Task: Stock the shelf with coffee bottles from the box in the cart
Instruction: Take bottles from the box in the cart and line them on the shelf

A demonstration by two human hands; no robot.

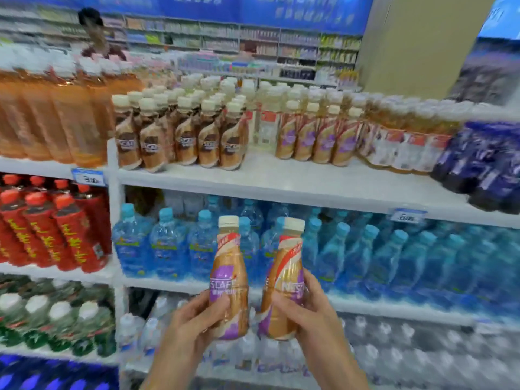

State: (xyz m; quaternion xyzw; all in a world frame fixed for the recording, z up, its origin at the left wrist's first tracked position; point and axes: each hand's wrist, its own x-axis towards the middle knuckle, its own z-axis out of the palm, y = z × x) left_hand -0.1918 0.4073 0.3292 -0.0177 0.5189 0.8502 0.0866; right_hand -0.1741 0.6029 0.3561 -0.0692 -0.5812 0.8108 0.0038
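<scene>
Left coffee bottle (228, 263) and right coffee bottle (289, 257) at lower centre of frame, close side by side, caps up. My left hand (194, 322) grips the left one's lower body, my right hand (312, 313) the right one's. Matching purple-label bottles (318, 136) stand on the white shelf (281, 181) above; blue water bottles (365, 254) behind.

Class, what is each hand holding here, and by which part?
The left hand grips a purple-label coffee bottle round its lower body; the right hand grips a second coffee bottle the same way.
</scene>
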